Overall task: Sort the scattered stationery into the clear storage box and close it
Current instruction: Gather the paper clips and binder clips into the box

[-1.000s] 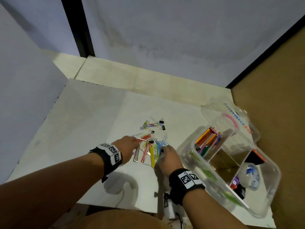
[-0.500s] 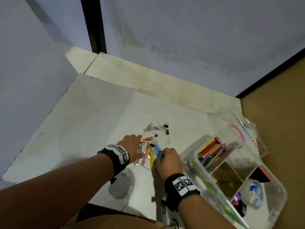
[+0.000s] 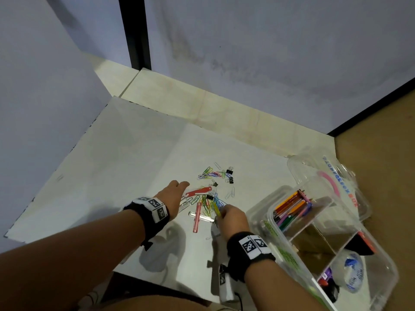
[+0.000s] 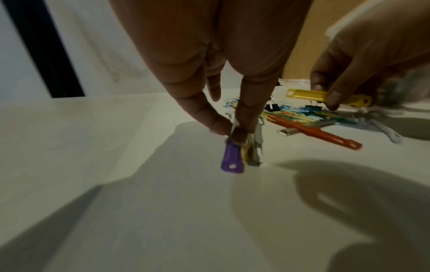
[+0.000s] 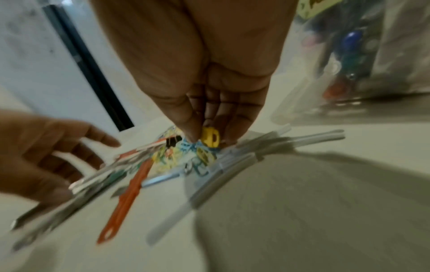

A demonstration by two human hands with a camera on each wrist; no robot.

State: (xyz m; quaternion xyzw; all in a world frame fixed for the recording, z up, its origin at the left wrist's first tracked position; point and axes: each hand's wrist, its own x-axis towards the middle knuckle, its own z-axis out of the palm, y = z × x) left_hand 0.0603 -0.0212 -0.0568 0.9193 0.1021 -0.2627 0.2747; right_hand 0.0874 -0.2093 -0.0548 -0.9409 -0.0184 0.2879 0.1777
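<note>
White tabletop (image 3: 125, 167) fills the scene, set against pale walls with a black vertical strip at twelve o'clock.

At its centre, the left hand (image 3: 174, 197) reaches forward, and the left wrist view shows its thumb and forefinger pinching a small bundle of fastener strips (image 4: 242, 152), a purple one foremost, hanging down with their ends close to the tabletop. At three o'clock from it, the right hand (image 3: 231, 218) pinches one end of a yellow fastener strip (image 4: 309, 95) between thumb and fingertips, the strip lifted above the heap.

Between and just beyond the hands lies the pile of coloured paper clips (image 3: 212, 202), with two red fastener strips (image 3: 197, 217) and a metal strip beside them. At twelve o'clock from the pile sits a second loose scatter of paper clips and black binder clips (image 3: 229, 175).

At four o'clock from the right hand stands the clear storage box (image 3: 381, 261), open, its lid (image 3: 330, 176) lying just behind it. One compartment holds coloured pencils (image 3: 292, 209); another holds a roll of tape (image 3: 351, 273).
</note>
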